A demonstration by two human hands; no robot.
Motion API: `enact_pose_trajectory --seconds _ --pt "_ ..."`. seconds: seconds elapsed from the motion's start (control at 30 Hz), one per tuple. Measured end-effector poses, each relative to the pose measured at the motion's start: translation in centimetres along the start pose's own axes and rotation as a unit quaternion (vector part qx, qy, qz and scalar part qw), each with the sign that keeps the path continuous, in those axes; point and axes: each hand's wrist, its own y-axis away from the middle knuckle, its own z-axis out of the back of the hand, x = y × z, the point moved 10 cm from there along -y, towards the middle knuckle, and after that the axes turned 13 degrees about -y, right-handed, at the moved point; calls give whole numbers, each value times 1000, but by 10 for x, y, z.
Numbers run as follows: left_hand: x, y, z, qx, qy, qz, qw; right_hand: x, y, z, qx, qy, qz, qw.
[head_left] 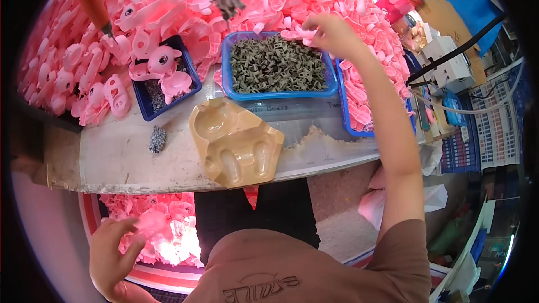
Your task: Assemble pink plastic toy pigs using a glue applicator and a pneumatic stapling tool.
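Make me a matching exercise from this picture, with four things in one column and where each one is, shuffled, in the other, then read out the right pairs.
Things
1. Left hand
2. Right hand
3. Tan block with hollows
4. Grey spiky clump

Places
A. On the table, just on the near side of the small dark blue tray
B. At the light blue tray's far right corner
C. Lower than the tabletop, by loose pink pieces
D. At the table's near edge

Pairs: 1-C, 2-B, 3-D, 4-A
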Motion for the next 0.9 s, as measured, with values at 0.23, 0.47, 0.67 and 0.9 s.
enact_pose_trajectory --seconds 0.23,0.47,0.67,0.9 --pt "-22 -25 -8 -35 -14 -33 999 -32 25 5 -153 38 54 986" --pt "-109 -84 -34 -35 165 -200 965 -16 71 21 -86 -449 -27 889" --pt "-165 -137 -51 -124 264 -180 939 149 124 -57 44 -329 173 927" --pt "-169 -129 -56 -268 110 -273 917 77 95 -55 55 -483 -30 873"
